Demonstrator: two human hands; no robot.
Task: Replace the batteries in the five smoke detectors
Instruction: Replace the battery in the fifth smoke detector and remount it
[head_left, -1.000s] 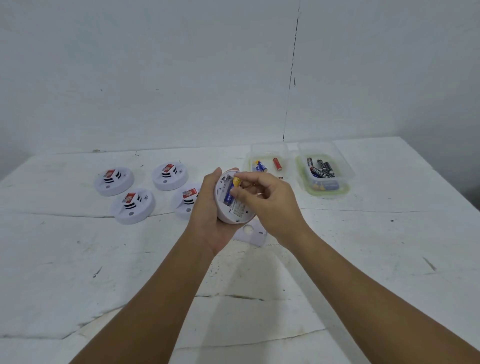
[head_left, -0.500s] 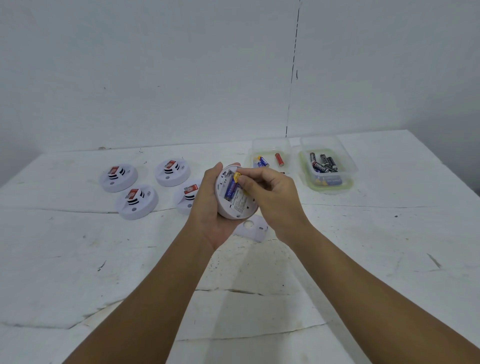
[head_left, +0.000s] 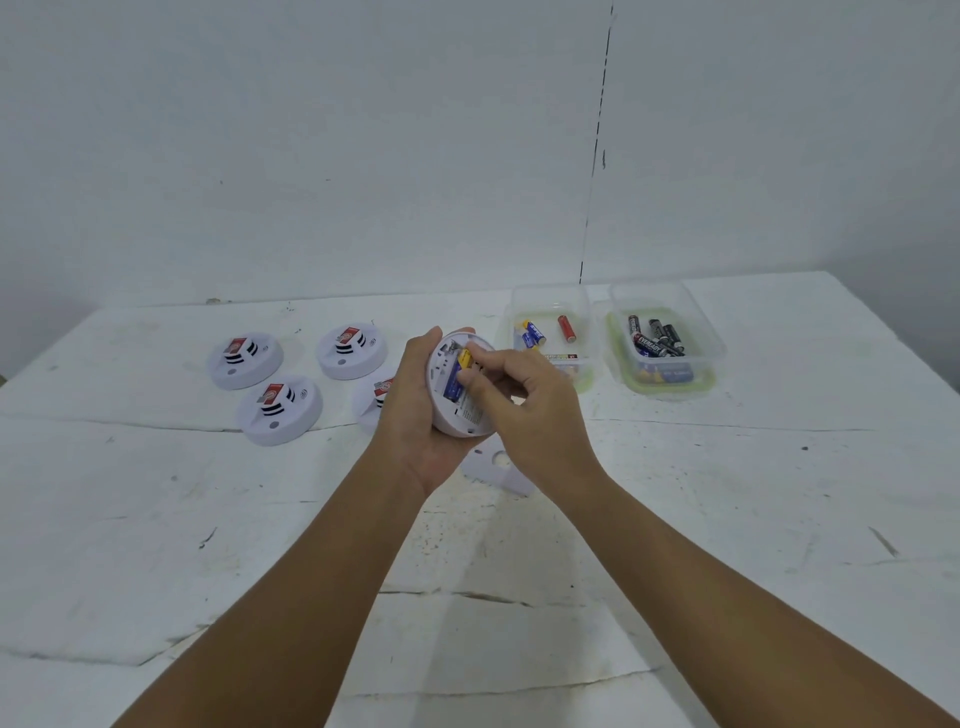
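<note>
Head view: one detector (head_left: 457, 387) held up over the counter (head_left: 727, 519), back side facing the camera, battery bay open.
Left hand (head_left: 415, 415): wrapped round the detector's rim from the left, palm behind it, holding it tilted.
Right hand (head_left: 524, 400): fingertips pinched narrow on the blue-and-yellow battery (head_left: 456, 375) lying in the bay; whether it is seated or half out, cannot tell.
Other detectors: four on the counter to the left, face up, the nearest (head_left: 376, 397) partly hidden behind the left hand.
Cover plate (head_left: 496, 470): flat on the counter, just below the hands.
Tubs: near tub (head_left: 550, 338) holds a few loose cells; far tub (head_left: 667, 343) holds a pile of dark cells.
Handling, judged: detector is light, stiff plastic, smooth; grip by the rim, clear of the bay. Battery is small, hard, slick and rolls; take it at mid-body and mind the spring contact.
Progress, judged: first unit in hand, early.
</note>
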